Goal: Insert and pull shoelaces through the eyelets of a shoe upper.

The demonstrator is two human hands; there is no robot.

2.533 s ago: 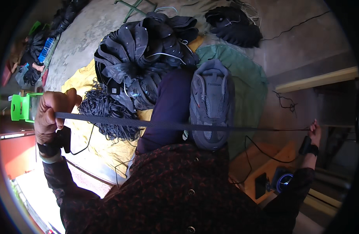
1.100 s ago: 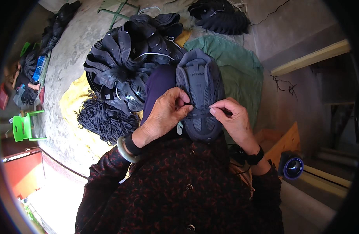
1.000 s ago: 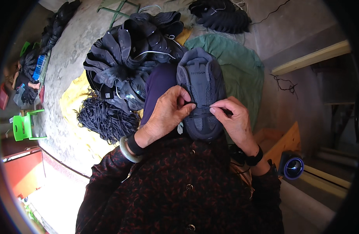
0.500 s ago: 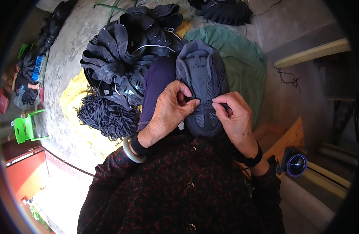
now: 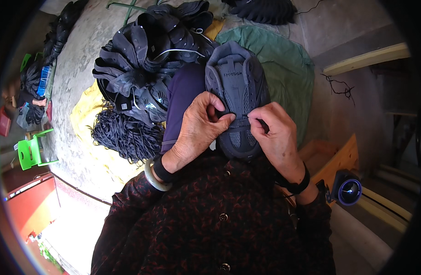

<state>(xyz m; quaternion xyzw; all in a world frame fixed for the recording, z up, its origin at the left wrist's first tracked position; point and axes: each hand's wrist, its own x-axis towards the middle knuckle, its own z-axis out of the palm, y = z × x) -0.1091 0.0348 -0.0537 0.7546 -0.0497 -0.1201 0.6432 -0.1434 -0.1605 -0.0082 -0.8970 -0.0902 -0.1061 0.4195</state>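
A dark grey shoe upper (image 5: 237,89) lies before me with its heel opening away from me and its rounded toe against my shirt. My left hand (image 5: 199,121) grips it at the left row of eyelets, thumb and forefinger closed on the edge near the tongue's lower end. At the right row my right hand (image 5: 274,128) pinches with thumb and forefinger; what lies between those tips is too small and dark to make out. Between the two hands a thin dark band crosses the tongue. The shoe's underside is hidden.
Left of my knee lies a tangled heap of dark laces (image 5: 125,137) on yellow cloth (image 5: 84,110). Beyond it, several dark shoe uppers (image 5: 137,55) are piled. Green cloth (image 5: 288,68) spreads at right, near a wooden box (image 5: 334,160). A green chair (image 5: 29,151) stands far left; another person's arm (image 5: 38,102) shows beyond.
The view has shifted slightly. Both hands keep their places on the shoe upper, with only tiny finger movement.
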